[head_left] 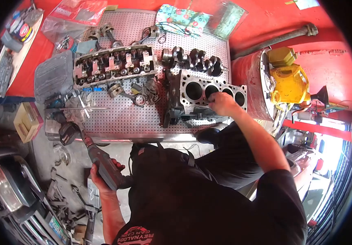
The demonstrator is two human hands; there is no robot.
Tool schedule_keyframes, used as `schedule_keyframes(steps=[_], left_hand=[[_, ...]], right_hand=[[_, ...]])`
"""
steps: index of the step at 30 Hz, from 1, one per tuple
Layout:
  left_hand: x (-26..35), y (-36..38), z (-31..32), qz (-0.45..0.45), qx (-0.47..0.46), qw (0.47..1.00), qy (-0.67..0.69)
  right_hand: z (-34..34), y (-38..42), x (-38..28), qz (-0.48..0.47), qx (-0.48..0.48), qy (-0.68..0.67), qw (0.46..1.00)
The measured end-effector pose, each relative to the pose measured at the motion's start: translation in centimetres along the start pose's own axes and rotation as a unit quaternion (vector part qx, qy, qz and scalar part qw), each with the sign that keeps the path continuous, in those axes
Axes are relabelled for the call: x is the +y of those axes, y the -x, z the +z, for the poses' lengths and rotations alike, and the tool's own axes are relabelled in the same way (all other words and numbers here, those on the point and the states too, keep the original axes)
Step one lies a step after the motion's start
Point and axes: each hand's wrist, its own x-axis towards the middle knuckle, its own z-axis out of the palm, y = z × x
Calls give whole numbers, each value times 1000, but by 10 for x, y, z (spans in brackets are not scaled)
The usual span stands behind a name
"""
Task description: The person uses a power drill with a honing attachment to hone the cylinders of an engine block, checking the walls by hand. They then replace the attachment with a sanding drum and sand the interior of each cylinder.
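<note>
My left hand (105, 174) is wrapped around a long grey cordless power tool (106, 163), its dark head pointing up and left toward the bench edge. My right hand (225, 104) rests on the engine block (188, 107), with curled fingertips at the lower rim of the second cylinder bore. Whether those fingers pinch anything small is hidden. Several round bores open in the block's flat top. Behind the block lies a crankshaft (194, 59). A cylinder head (114, 67) with its valve gear showing lies to the left.
On the perforated metal bench (122, 118) are pistons with connecting rods (116, 90), a grey pan (54, 75) and a long rod. A yellow jug (290, 83) stands right by a drum. A cardboard box (28, 121) and a vehicle front (16, 192) are at left.
</note>
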Motion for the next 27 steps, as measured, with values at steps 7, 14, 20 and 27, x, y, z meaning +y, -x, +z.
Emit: schedule_keyframes(steps=[7, 14, 20, 27], left_hand=[[9, -17, 12, -12, -41, 998, -47], [24, -28, 31, -26, -83, 988, -126], [28, -31, 36, -42, -85, 987, -131], [22, -40, 49, -54, -96, 985, -135]], right_hand=[[19, -61, -28, 295, 81, -615, 727], [45, -122, 0, 310, 163, -884, 309], [24, -74, -38, 291, 145, -697, 639], [19, -11, -7, 36, -33, -238, 970]])
